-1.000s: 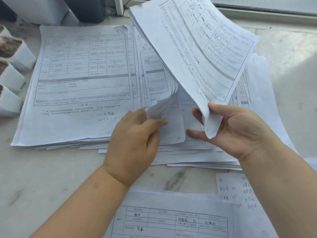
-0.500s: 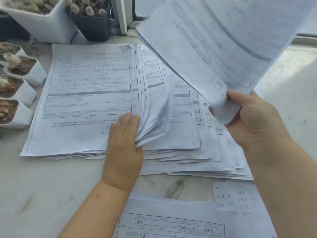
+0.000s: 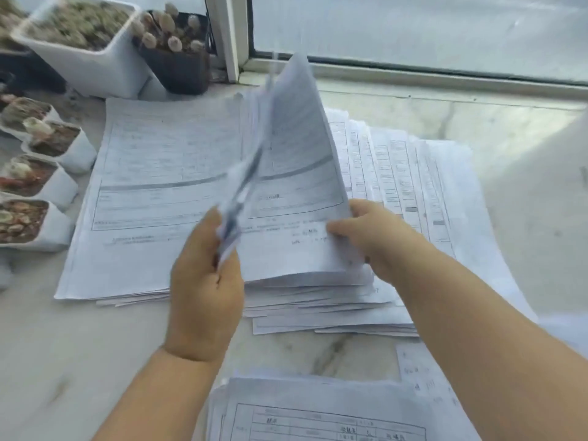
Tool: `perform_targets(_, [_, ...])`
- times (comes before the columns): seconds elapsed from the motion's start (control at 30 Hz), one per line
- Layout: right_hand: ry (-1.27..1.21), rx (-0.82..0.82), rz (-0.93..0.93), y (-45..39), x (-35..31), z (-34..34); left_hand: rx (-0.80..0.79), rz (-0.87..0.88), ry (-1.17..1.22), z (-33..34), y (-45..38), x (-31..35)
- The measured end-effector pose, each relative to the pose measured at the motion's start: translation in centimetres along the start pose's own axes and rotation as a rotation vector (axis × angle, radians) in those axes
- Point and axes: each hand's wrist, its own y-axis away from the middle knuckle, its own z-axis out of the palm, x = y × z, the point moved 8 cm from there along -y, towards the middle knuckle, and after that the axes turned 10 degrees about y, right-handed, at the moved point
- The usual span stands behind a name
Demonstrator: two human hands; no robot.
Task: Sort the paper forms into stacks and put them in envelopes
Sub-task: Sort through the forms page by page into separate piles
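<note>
Broadly, the sill (image 3: 79,361) is carrying a fanned pile (image 3: 152,173) of forms, long axis running away from the viewer, its right part lying partly hidden under both arms. Upright, blurred sheets (image 3: 296,160) are standing over the pile's middle, print illegible. The left hand (image 3: 206,281) is pinching their near edge; the right hand (image 3: 366,233) is gripping their right corner. Pots (image 3: 54,183) are lining the left, partly cut off.

Pale marbled surface (image 3: 95,345) by the window

Fanned paper forms (image 3: 152,192) cover its middle, another stack (image 3: 318,412) lies nearest the camera, and small plant pots (image 3: 54,189) (white ones) line its left edge.
</note>
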Motion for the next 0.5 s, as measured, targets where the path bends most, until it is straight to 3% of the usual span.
perform_targets(0.07, [-0.108,-0.122,0.061,-0.4,0.9,1.2,-0.346,0.010,-0.104,2.8,0.1,-1.1])
perform_targets(0.13, [-0.125,-0.160,0.065,-0.6,1.6,0.8,-0.551,-0.013,-0.272,4.3,0.7,-2.6])
perform_targets(0.5, [0.125,0.042,0.037,-1.5,3.2,-0.4,-0.558,0.004,-0.273,3.7,0.1,-2.4])
